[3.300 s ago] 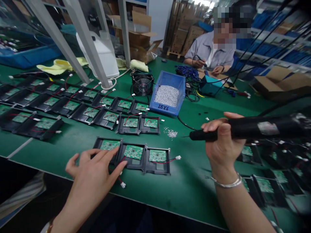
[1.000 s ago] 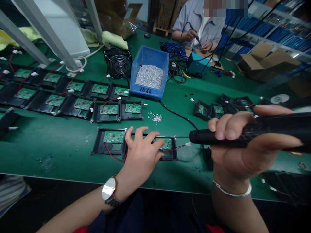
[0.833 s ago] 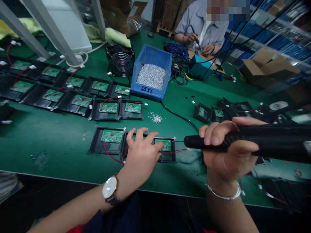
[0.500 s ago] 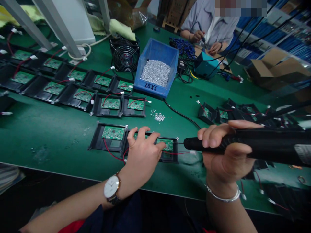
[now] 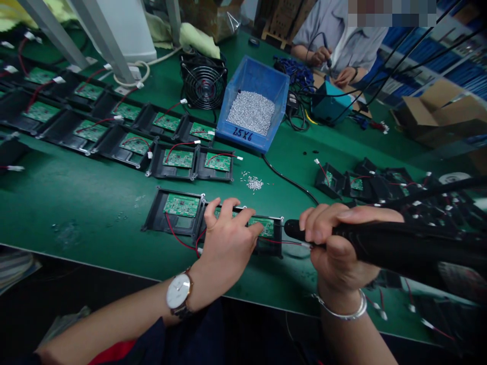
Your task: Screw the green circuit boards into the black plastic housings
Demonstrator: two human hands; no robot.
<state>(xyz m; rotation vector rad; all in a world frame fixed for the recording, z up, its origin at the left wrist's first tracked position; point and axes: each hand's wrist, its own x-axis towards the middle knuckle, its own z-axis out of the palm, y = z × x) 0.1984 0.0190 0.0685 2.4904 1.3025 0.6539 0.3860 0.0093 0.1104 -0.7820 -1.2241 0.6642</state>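
Note:
My right hand point(image 5: 338, 248) is wrapped round a black electric screwdriver point(image 5: 403, 248) held nearly level. Its thin bit points left at the green circuit board point(image 5: 268, 226) in the rightmost black plastic case point(image 5: 274, 248) of the near row. My left hand point(image 5: 228, 238) spreads over the middle case, fingers apart and bent, fingertips down on the cases and the edge of the right board. It hides most of the middle board. To its left lies another case with a board point(image 5: 182, 205) and a red-black wire. Whether the bit touches a screw I cannot tell.
Loose small screws point(image 5: 254, 183) lie in a pile beyond my left hand. Behind them stands a blue bin point(image 5: 253, 139) of screws beside a black fan point(image 5: 205, 83). Cases with boards point(image 5: 178, 158) line the left; more cases point(image 5: 361, 182) lie right. A co-worker point(image 5: 342, 40) sits opposite.
My right hand and the screwdriver have shifted slightly left, the tool's rear tilting lower. My left hand keeps its place on the cases. The whole view has moved a little.

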